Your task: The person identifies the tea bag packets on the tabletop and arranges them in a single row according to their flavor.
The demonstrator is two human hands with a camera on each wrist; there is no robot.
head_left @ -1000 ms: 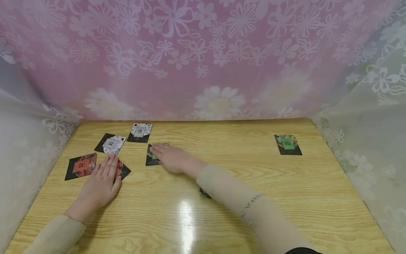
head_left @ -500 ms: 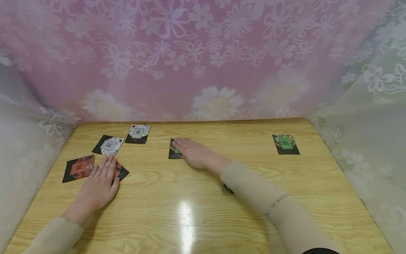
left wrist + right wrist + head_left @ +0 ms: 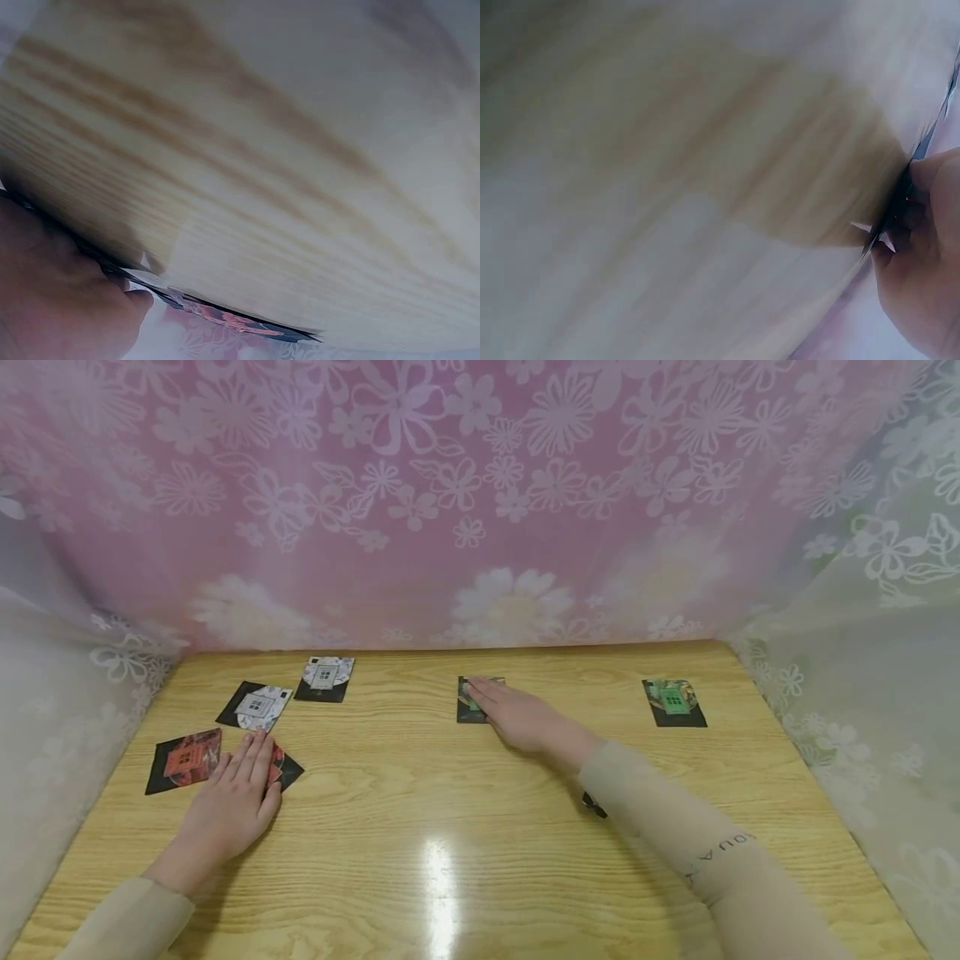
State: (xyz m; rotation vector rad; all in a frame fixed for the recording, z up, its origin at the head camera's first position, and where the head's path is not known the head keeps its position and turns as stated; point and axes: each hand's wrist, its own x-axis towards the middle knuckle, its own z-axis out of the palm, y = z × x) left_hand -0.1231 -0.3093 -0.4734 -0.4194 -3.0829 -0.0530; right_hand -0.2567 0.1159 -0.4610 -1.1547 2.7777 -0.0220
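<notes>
In the head view my right hand (image 3: 527, 720) lies palm down with straight fingers on a flat black-and-green sachet (image 3: 469, 713) at the middle back of the table. Part of that sachet is hidden under the hand. My left hand (image 3: 228, 803) rests flat, fingers extended, on a black-and-red sachet (image 3: 289, 770), covering much of it. A second red sachet (image 3: 187, 760) lies just left of those fingers. In the left wrist view the left hand (image 3: 64, 292) and a red sachet (image 3: 232, 319) appear low down. The right wrist view shows the right hand (image 3: 922, 262) over a dark sachet edge.
Two black-and-white sachets (image 3: 255, 704) lie beyond the left hand. Another green sachet (image 3: 675, 702) sits at the back right of the wooden table (image 3: 360, 860). Floral curtains (image 3: 480, 510) hang behind and at both sides. A small dark object (image 3: 594, 805) shows under the right sleeve.
My right hand has slid the green sachet rightward across the table from beside the white sachets to the middle. The left hand has stayed in place on the red sachet.
</notes>
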